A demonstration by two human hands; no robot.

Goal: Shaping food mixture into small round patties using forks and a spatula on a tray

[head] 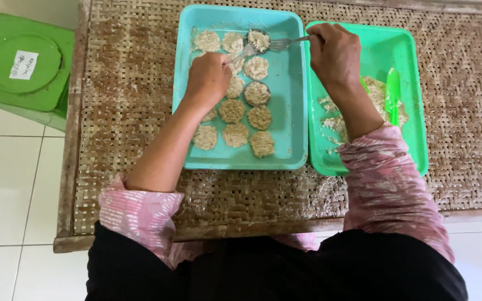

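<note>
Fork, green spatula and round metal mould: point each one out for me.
Silver metal fork (285, 42), head view, on its neck behind the tines.
Green plastic spatula (393, 95), head view, mid-blade.
Round metal mould (257, 93), head view, on its filling.

Your patty tray (294, 111) sits on the desk (129, 111), holding rows of patties (235, 134). Just right of that tray, touching it, lies the mix tray (414, 150) with a scraper (393, 95) in it. Left of the tray, off the desk, stands a stool (23, 67).
</note>
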